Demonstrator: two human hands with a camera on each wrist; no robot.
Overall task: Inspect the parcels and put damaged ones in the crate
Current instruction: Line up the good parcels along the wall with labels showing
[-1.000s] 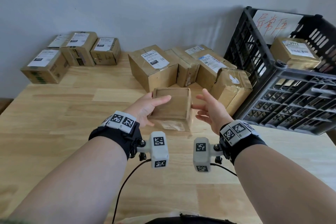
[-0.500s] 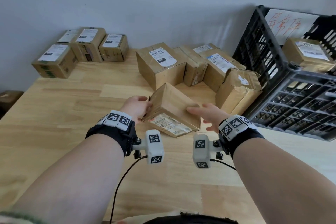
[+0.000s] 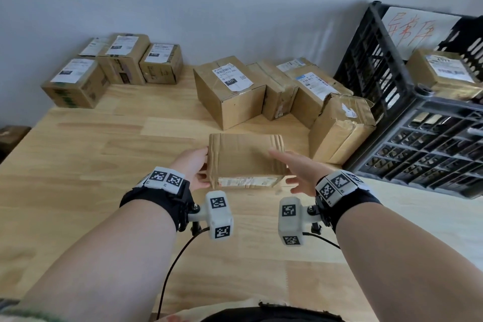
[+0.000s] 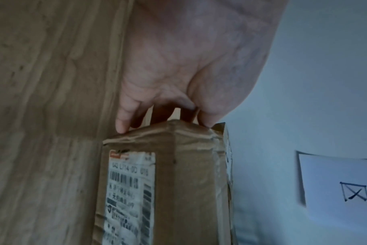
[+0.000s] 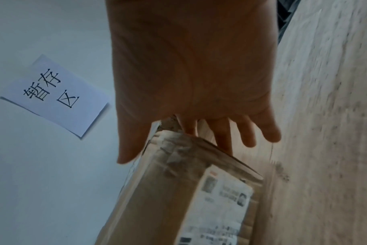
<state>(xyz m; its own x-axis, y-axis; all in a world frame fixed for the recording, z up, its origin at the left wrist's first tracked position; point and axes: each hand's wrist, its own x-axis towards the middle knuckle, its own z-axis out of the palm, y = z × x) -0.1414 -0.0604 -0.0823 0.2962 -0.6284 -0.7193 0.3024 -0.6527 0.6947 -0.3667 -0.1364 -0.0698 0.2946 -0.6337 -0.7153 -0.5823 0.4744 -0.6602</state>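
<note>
I hold a brown cardboard parcel [image 3: 245, 159] just above the wooden table [image 3: 78, 170], plain face up, its shipping label on the side towards me. My left hand [image 3: 194, 168] grips its left end, thumb low and fingers on the far edge; the left wrist view shows the fingertips [image 4: 121, 127] on the creased end of the parcel [image 4: 189, 182]. My right hand [image 3: 295, 170] lies with straight, spread fingers against the right end of the parcel [image 5: 178, 190]. The black plastic crate [image 3: 418, 123] stands at the right with one labelled parcel [image 3: 444, 73] inside.
Behind the held parcel is a cluster of several boxes [image 3: 230, 91]. A crumpled, torn one [image 3: 339, 128] leans beside the crate. Several smaller boxes [image 3: 117, 68] sit at the far left against the wall. A paper sign [image 5: 54, 94] hangs on the wall.
The parcel has been turned between both hands: half a second ago it tilted with its label upward, now it is level with the label facing me. My right fingers have straightened.
</note>
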